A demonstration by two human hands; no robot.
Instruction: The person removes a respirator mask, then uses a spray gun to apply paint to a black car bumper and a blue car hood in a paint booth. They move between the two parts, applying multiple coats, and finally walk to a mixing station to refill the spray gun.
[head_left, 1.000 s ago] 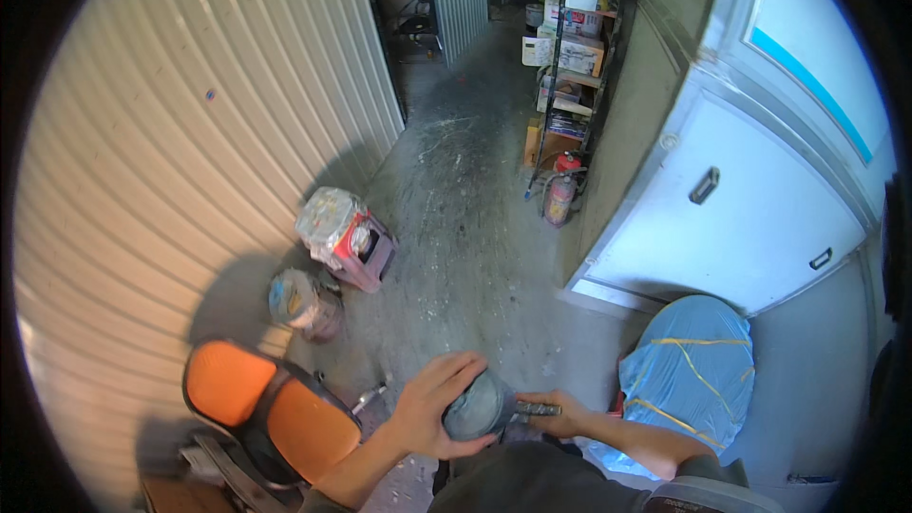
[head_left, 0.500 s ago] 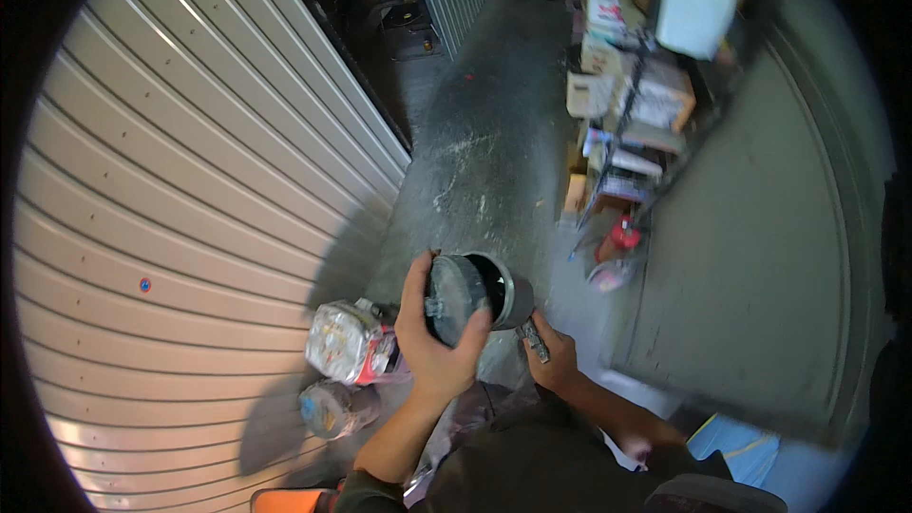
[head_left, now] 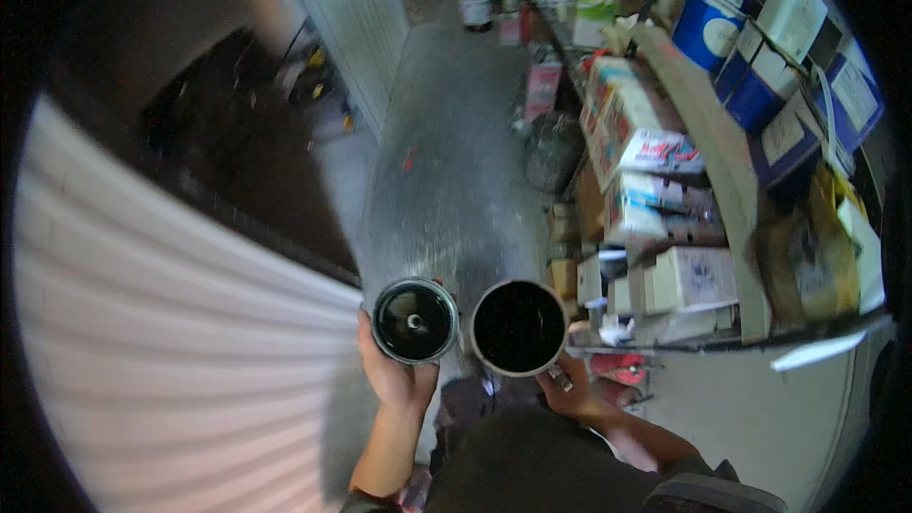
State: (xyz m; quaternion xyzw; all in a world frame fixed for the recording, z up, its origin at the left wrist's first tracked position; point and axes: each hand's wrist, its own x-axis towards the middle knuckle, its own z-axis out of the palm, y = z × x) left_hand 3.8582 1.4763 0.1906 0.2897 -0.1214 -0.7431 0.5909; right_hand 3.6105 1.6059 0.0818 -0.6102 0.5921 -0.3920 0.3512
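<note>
My left hand [head_left: 397, 382] is closed round a round metal lid [head_left: 414, 321], whose glossy dark inner face with a small stub at the centre is turned up. Just to the right, apart from the lid, is a round metal pot [head_left: 560, 342] with a pale rim and a black interior; whether that is liquid or coating I cannot tell. My right hand [head_left: 570, 394] grips the pot at its lower right side, where a short metal fitting [head_left: 560, 378] sticks out by the thumb. Most of the right fingers are hidden below the pot.
A ribbed light wall panel [head_left: 190, 342] runs along my left, beside a dark opening. To my right stands a shelf [head_left: 755, 294] with boxes [head_left: 655, 147] and blue cans [head_left: 708, 30]. Ahead, the grey floor [head_left: 442, 161] leads to a pail [head_left: 476, 11]. A red object lies under the shelf.
The lid has come off the pot and turned inside up, to the left. The pot now faces upward. My view has swung right and forward, bringing the shelf closer.
</note>
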